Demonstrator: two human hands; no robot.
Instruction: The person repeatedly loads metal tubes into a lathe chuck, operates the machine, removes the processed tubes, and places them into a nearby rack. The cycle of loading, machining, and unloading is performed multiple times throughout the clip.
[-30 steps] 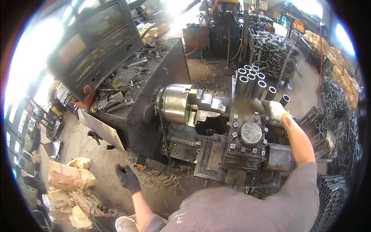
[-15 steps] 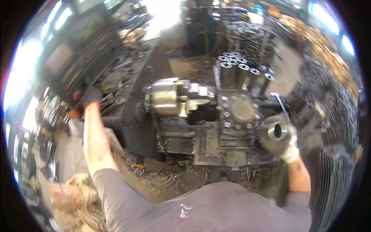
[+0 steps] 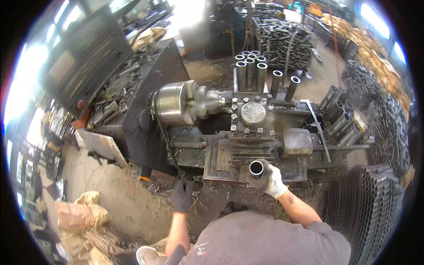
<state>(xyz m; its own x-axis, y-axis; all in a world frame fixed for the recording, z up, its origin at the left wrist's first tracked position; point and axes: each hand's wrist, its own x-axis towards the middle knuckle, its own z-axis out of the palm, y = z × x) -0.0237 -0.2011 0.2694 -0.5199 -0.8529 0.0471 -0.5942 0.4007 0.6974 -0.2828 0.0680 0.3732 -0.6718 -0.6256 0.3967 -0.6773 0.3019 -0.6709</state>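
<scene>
My right hand (image 3: 269,180), in a white glove with dark, soiled fingers, is wrapped round a short metal tube (image 3: 256,167) whose open end faces up. It is at the front edge of the lathe carriage (image 3: 216,159). My left hand (image 3: 181,197), in a dark glove, is low in front of the lathe, by the lower end of a dark rod (image 3: 166,145). Its fingers are blurred, so its grip is unclear. Above it is the shiny lathe chuck (image 3: 171,104), its jaws smeared. The bolted tool post (image 3: 253,113) stands to the chuck's right.
Several upright tubes (image 3: 261,75) stand behind the tool post. More tubes (image 3: 342,121) lean at the right, beyond a long metal bar (image 3: 317,128). Stacked tubes (image 3: 375,198) fill the lower right. Paper sacks (image 3: 84,212) lie on the floor at the left.
My left hand has left the red knob at the far left and come down in front of the lathe. The right hand has carried the tube left and nearer. The chuck jaws look more smeared.
</scene>
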